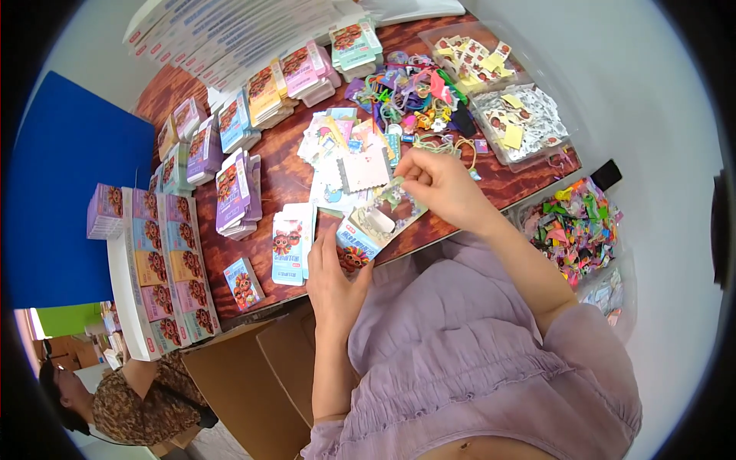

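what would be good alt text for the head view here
A person's left hand holds a small window-fronted packet at the edge of a dark wooden table while the right hand pinches a small item over it. Stacks of colourful packets, loose cards and trays of bright trinkets surround them.

Left hand [335,277] holding a small windowed packet [378,225] over the wooden desk [287,172], right hand [443,186] pinching a tiny green piece at its top, colourful packet stacks [234,193] beside, trinket pile [410,96] beyond.
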Demonstrator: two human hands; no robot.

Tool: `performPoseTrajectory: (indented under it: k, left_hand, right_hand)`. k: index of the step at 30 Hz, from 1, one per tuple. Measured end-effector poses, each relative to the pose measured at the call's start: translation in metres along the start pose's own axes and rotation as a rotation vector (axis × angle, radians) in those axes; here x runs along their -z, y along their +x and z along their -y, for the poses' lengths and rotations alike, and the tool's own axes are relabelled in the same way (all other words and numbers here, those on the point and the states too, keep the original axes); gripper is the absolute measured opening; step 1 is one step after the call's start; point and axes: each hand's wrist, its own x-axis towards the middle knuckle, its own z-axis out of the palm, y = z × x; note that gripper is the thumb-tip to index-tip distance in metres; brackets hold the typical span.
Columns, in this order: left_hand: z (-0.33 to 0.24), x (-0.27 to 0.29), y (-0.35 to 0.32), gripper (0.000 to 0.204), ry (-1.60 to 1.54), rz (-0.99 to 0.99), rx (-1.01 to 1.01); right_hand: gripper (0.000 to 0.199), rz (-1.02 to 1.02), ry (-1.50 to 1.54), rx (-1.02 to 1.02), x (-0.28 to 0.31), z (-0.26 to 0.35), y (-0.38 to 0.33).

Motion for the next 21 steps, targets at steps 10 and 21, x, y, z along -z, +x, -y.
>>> performPoseTrajectory:
  k: [10, 21]
  left_hand:
    - [-0.020, -0.005, 0.008, 0.073, -0.008, 0.057, -0.029]
    - [-0.016, -0.013, 0.009, 0.076, -0.188, 0.060, -0.035]
  right_hand:
    - [0.013, -0.157, -0.439, 0.259, 0.013, 0.028, -0.012]
    - [0.019, -0.126, -0.663, 0.462, -0.034, 0.005, -0.023]
